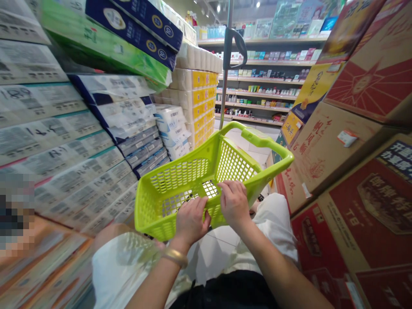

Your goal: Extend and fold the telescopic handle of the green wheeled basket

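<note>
A lime-green plastic shopping basket [180, 169] stands on the floor between my knees, with nothing lying in it. Its perforated sides and slotted bottom show plainly. My left hand [192, 216], below a gold bangle [175, 257], has its fingers curled over the near rim. Beside it, my right hand [234, 199] is closed over the same rim, a little further right. A dark upright pull handle [236, 47] on a metal pole rises behind the basket's far end.
Packs of tissue paper [128, 98] are piled high on the left. Cardboard cartons [347, 150] form a wall on the right. A tiled floor [252, 143] runs between them towards shelves [267, 62] of small boxes and bottles at the back.
</note>
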Available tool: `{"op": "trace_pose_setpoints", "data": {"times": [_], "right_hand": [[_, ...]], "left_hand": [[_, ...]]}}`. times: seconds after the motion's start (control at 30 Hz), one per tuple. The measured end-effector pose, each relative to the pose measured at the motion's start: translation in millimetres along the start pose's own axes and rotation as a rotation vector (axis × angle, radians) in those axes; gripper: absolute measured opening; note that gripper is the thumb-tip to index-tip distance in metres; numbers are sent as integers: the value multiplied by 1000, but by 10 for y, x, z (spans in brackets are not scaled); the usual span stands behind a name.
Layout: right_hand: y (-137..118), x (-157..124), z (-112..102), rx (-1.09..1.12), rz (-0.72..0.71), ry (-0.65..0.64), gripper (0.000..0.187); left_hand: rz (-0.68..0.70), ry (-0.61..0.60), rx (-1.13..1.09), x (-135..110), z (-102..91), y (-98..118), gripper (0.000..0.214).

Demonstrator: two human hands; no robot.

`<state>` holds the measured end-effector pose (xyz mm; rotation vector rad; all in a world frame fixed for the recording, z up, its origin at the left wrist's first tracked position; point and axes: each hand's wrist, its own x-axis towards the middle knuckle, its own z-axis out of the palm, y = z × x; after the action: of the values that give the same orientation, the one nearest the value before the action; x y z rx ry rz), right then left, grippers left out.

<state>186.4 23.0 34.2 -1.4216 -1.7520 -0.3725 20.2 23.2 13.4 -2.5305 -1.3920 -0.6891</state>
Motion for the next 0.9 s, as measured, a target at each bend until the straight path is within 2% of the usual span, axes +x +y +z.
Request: {"op": "trace_pose_setpoints", "data": {"times": [0.07, 0.13, 0.3, 0.37, 0.63, 0.9], "right_hand": [[-82, -23, 55, 25, -39, -27, 27], [-56, -8, 42, 20, -44, -28, 26], [288, 135, -176, -68, 29, 42, 26], [344, 168, -211, -87, 55, 66, 26], [27, 62, -16, -3, 1, 2, 27], [443, 220, -271, -135, 75, 118, 26]], "left_hand": [[23, 5, 4, -3, 12, -28, 32], [40, 18, 6, -8, 17, -62, 33], [27, 50, -15, 6, -20, -132, 28], [12, 47, -29, 23, -41, -143, 26], [-1, 28, -44, 22, -70, -172, 27], [-21, -3, -54, 30, -67, -155, 28]]}}
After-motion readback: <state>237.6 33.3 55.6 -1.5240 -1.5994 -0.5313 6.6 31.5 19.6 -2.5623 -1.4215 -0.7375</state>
